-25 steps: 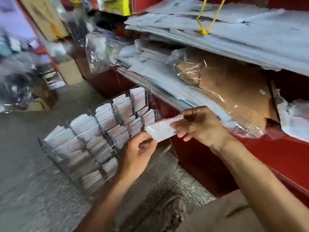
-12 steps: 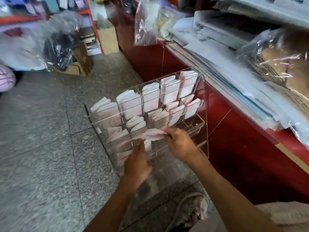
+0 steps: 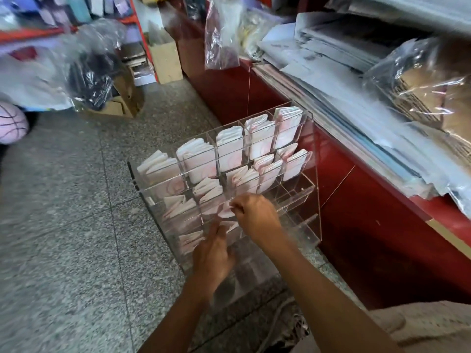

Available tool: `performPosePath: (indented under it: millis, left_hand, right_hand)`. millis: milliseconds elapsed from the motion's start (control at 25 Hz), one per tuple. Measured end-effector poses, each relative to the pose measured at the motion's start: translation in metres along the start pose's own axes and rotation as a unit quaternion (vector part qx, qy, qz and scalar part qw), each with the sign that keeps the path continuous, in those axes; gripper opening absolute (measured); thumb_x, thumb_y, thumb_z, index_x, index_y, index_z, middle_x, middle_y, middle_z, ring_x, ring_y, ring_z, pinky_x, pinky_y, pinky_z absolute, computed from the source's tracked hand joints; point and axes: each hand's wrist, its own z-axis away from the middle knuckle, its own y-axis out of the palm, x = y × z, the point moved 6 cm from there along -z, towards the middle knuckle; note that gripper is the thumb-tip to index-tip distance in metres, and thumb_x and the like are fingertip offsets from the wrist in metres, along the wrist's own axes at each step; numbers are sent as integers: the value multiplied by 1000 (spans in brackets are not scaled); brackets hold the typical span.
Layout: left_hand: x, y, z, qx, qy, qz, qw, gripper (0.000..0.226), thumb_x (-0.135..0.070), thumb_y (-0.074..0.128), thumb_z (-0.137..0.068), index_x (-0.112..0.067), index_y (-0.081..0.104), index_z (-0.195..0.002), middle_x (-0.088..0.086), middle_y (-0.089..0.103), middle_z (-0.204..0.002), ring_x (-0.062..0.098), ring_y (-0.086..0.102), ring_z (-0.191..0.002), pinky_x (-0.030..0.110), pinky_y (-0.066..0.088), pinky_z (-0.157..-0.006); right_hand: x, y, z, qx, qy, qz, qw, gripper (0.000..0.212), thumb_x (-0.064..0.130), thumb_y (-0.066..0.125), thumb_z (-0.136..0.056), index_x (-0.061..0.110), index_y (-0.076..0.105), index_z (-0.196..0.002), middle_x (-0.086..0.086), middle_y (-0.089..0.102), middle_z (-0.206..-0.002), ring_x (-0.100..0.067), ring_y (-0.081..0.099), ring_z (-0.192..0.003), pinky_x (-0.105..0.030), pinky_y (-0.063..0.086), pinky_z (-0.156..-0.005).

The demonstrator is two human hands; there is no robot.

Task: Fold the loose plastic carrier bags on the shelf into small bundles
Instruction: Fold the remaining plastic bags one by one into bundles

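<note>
A clear acrylic rack stands on the floor against the red counter, its compartments packed with several folded white-and-pink bag bundles. My right hand pinches one folded bundle at a lower-row compartment. My left hand is just below, fingers stretched up toward the same compartment and touching the bundles there. The lower right compartments hold nothing.
The red counter runs along the right, with stacked papers and plastic-wrapped cardboard on the shelf above. Hanging plastic bags, cardboard boxes and bagged goods stand at the back. Speckled stone floor lies to the left.
My view dropped from the shelf to the rack. My right hand carried the folded bundle down from shelf height to a lower compartment, and my left hand followed beneath it.
</note>
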Motion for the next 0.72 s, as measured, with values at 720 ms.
performPosePath:
  millis: [720]
  left_hand:
    - [11, 5, 18, -55, 64, 97, 992, 66, -23, 66, -85, -24, 38, -145, -1, 60, -132, 20, 63, -108, 31, 51, -81]
  right_hand:
    - [11, 34, 5, 75, -19, -182, 980, 26, 11, 54, -93, 12, 72, -112, -7, 71, -109, -22, 65, -98, -29, 51, -85]
